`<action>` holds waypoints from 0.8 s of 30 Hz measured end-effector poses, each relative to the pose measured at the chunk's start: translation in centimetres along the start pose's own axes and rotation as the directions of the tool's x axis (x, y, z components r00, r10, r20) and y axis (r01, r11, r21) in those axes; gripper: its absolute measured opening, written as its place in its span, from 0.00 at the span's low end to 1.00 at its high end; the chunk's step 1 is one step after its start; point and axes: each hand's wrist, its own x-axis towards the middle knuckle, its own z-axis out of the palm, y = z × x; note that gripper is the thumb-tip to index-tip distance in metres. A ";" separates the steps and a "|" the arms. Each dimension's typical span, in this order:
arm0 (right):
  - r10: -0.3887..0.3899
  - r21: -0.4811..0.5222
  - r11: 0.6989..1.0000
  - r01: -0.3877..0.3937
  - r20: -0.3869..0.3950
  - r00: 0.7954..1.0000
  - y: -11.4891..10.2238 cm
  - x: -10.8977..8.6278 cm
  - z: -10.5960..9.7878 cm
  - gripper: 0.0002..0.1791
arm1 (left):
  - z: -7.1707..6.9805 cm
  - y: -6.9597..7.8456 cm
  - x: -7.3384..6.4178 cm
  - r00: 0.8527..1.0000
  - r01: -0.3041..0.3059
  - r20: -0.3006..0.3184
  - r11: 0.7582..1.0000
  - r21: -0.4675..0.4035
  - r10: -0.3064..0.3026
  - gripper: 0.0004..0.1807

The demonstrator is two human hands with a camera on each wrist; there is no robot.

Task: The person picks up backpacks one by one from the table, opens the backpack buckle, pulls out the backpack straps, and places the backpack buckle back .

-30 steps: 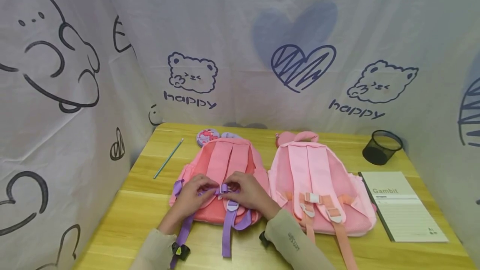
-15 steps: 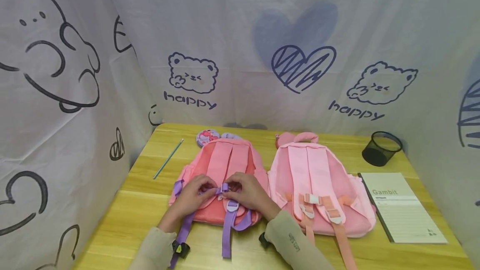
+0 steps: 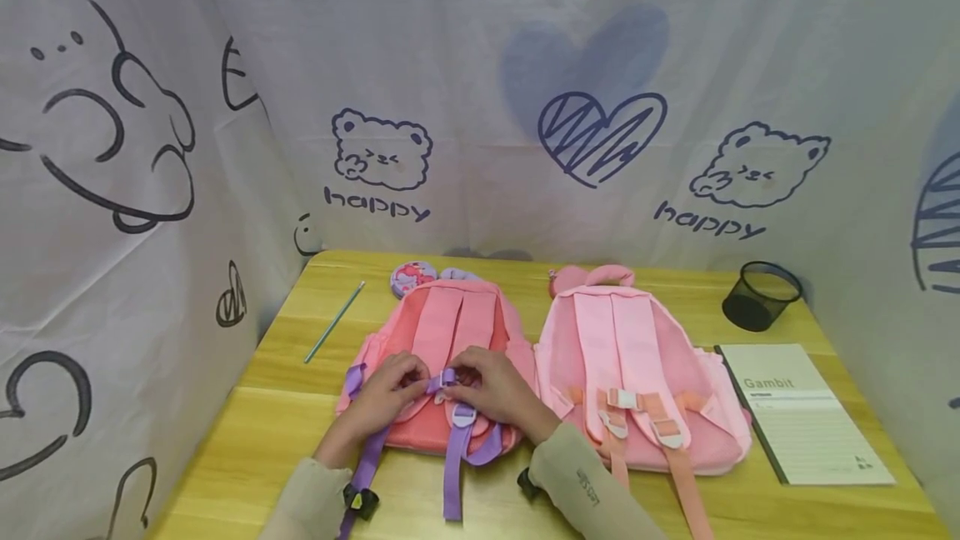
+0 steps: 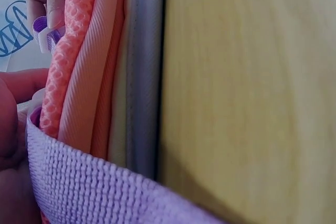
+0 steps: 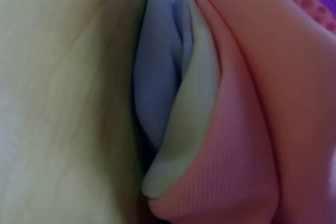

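Note:
A coral-pink backpack (image 3: 438, 307) lies straps-up on the table at centre left. Over its lower middle, my left hand (image 3: 378, 394) pinches a purple strap (image 3: 437, 383) between thumb and fingers. Just to the right, my right hand (image 3: 495, 386) pinches the looped end of the same strap, by a small pale buckle. Below hangs a loose purple webbing tail (image 3: 452, 482) from a white slider (image 3: 463, 415). In the left wrist view, purple webbing (image 4: 105, 187) crosses in front of the bag's edge. Only the bag's pink side (image 5: 236, 156) and table fill the right wrist view.
Beside it lies a lighter pink backpack (image 3: 637, 323) with orange straps and a white clasp. Farther right are a notebook (image 3: 813, 432) and a black mesh pen holder (image 3: 759, 298). A green pencil (image 3: 334, 322) lies left on the wooden table (image 3: 247, 440). Printed curtains stand behind and at the sides.
My left fingers have shifted slightly left, so a little more purple strap shows between the hands. The right hand keeps its hold. The head view has tilted a little.

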 end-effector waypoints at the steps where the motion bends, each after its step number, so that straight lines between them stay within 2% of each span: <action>1: 0.000 0.003 1.000 0.000 -0.001 1.000 0.0 0.0 0.0 0.11 | 0.0 0.0 0.0 1.000 0.000 0.002 1.000 -0.002 0.000 0.08; 12: -0.077 0.042 0.996 0.079 -0.058 0.995 0.2 -0.3 -0.2 0.11 | 0.0 -0.2 0.0 0.999 -0.002 -0.034 1.000 -0.016 0.002 0.08; 17: -0.074 0.039 0.996 0.077 -0.068 0.995 0.1 -0.4 -0.3 0.11 | 0.4 -0.1 0.2 0.999 -0.038 -0.008 0.999 -0.030 0.038 0.03; 24: -0.061 0.035 0.997 0.064 -0.064 0.996 0.1 -0.4 -0.2 0.11 | 0.5 -0.2 0.2 0.997 -0.071 -0.002 0.991 -0.114 0.071 0.02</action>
